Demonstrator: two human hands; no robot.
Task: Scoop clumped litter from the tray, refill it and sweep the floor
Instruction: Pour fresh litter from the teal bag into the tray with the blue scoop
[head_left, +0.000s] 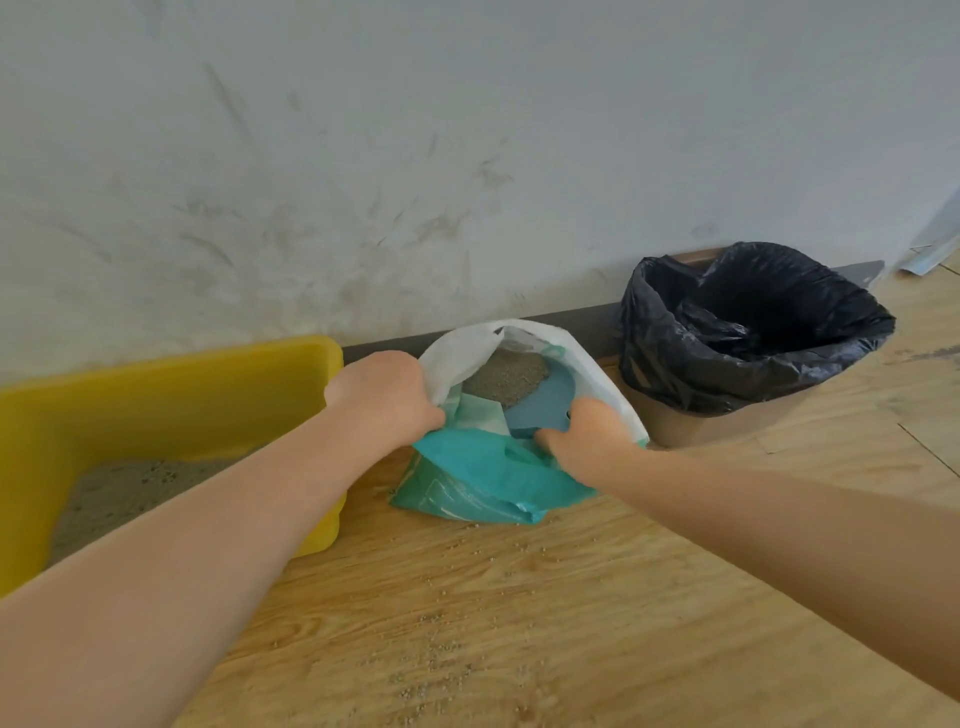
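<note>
1. Left hand (382, 397): fingers curled round the left rim of the litter bag (483, 467), holding the mouth open.
2. Right hand (589, 434): fingers wrapped on the blue scoop (543, 408) at its near end; fingertips themselves hidden by the bag's fold. Scoop blade points away from the hand, down into the bag.
3. Litter bag: teal outside, white inside, standing on the floor (571, 597) with its top folded open. Contents: grey fresh litter (506, 376), plus the scoop lying on it. The litter sits just beyond the right fingers, touching the scoop's far edge.
4. Yellow tray (171, 395): left of the bag, just beside it, partly behind the left forearm. Holds a layer of grey tray litter (124, 493); a few dark specks on top, too blurred to identify.
5. Bin (748, 332): right of the bag, near it, against the wall (363, 156). Brown body, black liner folded over the rim. Inside is dark, contents not readable.
6. Count: 3 containers (bag, tray, bin), 1 scoop, 2 hands.
7. Spilled granules (431, 660) scattered over the wood floor in front of the bag and tray, too many to count.
</note>
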